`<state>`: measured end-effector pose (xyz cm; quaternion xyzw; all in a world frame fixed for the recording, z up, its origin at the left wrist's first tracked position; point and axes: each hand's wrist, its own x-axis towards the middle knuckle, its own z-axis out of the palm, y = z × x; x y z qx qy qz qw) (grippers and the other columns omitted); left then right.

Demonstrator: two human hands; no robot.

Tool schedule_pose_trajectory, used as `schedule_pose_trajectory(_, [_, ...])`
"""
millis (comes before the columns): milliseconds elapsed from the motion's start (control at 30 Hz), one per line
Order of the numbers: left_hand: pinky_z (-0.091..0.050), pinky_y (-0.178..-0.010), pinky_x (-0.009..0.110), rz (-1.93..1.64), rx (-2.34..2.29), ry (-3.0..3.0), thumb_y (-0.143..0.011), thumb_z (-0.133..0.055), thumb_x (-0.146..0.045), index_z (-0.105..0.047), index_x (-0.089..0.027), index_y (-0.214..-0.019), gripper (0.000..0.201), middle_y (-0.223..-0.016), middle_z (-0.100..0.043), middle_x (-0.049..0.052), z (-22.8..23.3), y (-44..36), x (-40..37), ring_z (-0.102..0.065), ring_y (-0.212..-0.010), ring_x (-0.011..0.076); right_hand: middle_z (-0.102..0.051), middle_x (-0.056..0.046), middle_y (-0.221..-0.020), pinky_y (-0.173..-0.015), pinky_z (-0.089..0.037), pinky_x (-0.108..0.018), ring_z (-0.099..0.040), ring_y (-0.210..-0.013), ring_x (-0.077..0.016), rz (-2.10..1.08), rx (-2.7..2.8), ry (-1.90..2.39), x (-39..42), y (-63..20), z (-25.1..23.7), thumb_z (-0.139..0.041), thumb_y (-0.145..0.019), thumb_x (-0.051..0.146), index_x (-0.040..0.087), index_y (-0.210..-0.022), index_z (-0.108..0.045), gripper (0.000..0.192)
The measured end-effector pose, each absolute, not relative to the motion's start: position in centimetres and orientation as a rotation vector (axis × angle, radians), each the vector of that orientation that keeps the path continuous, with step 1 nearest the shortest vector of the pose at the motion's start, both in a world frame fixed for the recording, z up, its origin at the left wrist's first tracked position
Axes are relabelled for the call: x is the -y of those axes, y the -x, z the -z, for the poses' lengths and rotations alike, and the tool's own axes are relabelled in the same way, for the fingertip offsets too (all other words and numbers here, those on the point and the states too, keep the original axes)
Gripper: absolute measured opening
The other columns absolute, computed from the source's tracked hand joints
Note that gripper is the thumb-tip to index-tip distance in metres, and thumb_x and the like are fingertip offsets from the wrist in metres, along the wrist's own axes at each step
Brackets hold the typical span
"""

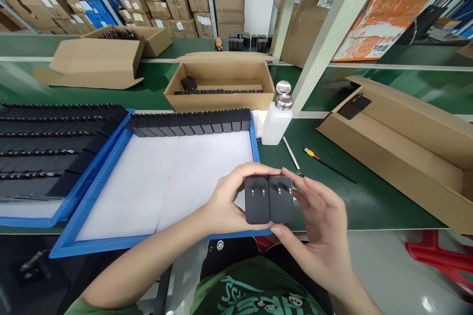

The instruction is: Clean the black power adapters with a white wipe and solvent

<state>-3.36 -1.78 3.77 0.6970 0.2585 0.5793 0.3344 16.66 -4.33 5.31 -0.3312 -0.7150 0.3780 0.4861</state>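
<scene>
Black, matte plug adapters [269, 199], side by side, prongs folded.

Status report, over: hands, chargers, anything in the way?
Left hand and right hand hold two black chargers side by side. Above blue tray edge. Nothing blocking.

matt blk plastic adapters [269, 199], cardboard box [406, 142]

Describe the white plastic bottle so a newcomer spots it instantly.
Start at the blue-rimmed tray on the green bench. Just past its far right corner stands the white plastic bottle, squarish, alone in having a shiny domed metal cap.
</scene>
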Motion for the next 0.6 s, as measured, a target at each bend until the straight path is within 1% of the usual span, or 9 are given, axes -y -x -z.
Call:
schedule_pose_trajectory(100, [-0.056,-0.102,0.039,-1.532,-0.609,-1.898,-0.068,-0.092,-0.031,-0.053,-0.023,-0.138,0.080,-0.127,-0.067,0.013,-6.6,3.1,1.3,-0.067,-0.117,0.0265,-0.051,-0.012,-0.149,-0.111,-0.053,-0.044,-0.051,-0.140,-0.0240,-0.904,1.699,0.696,3.8,-16.6,-7.0,-0.069,-0.085,0.005,0.028,-0.149,-0.036,0.075])
schedule_pose_trajectory(200, [-0.053,-0.107,0.041,-1.563,-0.456,-2.129,-0.073,-0.089,-0.031,-0.051,-0.020,-0.140,0.078,-0.128,-0.069,0.014,-10.9,2.8,0.5,-0.062,-0.124,0.0266,-0.052,-0.011,-0.149,-0.114,-0.049,-0.050,-0.051,-0.140,-0.0264,-0.815,1.677,0.496,3.3,-16.9,-9.7,-0.070,-0.080,-0.002,0.029,-0.149,-0.036,0.083])
schedule_pose_trajectory(300, [-0.054,-0.105,0.041,-1.568,-0.304,-2.335,-0.081,-0.083,-0.031,-0.049,-0.020,-0.144,0.072,-0.127,-0.070,0.014,-15.5,2.3,-0.3,-0.061,-0.125,0.0253,-0.052,-0.008,-0.149,-0.116,-0.047,-0.052,-0.051,-0.139,-0.0267,-0.694,1.668,0.366,2.9,-17.6,-12.5,-0.071,-0.073,-0.009,0.029,-0.148,-0.037,0.090])
schedule_pose_trajectory(367, [-0.055,-0.104,0.040,-1.564,-0.227,-2.424,-0.083,-0.081,-0.030,-0.049,-0.021,-0.145,0.070,-0.126,-0.071,0.014,-18.0,1.8,-0.7,-0.062,-0.123,0.0251,-0.052,-0.007,-0.149,-0.116,-0.048,-0.052,-0.052,-0.138,-0.0266,-0.622,1.661,0.325,2.8,-18.1,-14.0,-0.071,-0.071,-0.011,0.029,-0.148,-0.038,0.092])
schedule_pose_trajectory(500, [-0.056,-0.102,0.040,-1.595,-0.168,-2.466,-0.078,-0.085,-0.030,-0.050,-0.021,-0.143,0.075,-0.124,-0.071,0.014,-20.9,0.6,-0.9,-0.066,-0.118,0.0264,-0.053,-0.008,-0.148,-0.115,-0.049,-0.049,-0.053,-0.137,-0.0264,-0.521,1.643,0.307,2.7,-19.0,-16.0,-0.072,-0.072,-0.008,0.028,-0.147,-0.040,0.089])
schedule_pose_trajectory(600, [-0.056,-0.101,0.041,-1.599,-0.206,-2.416,-0.072,-0.089,-0.036,-0.051,-0.023,-0.141,0.080,-0.124,-0.071,0.014,-21.5,0.1,-0.5,-0.068,-0.114,0.0271,-0.054,-0.011,-0.147,-0.113,-0.051,-0.047,-0.053,-0.137,-0.0278,-0.454,1.639,0.377,2.9,-19.4,-16.6,-0.075,-0.074,-0.002,0.025,-0.147,-0.041,0.085])
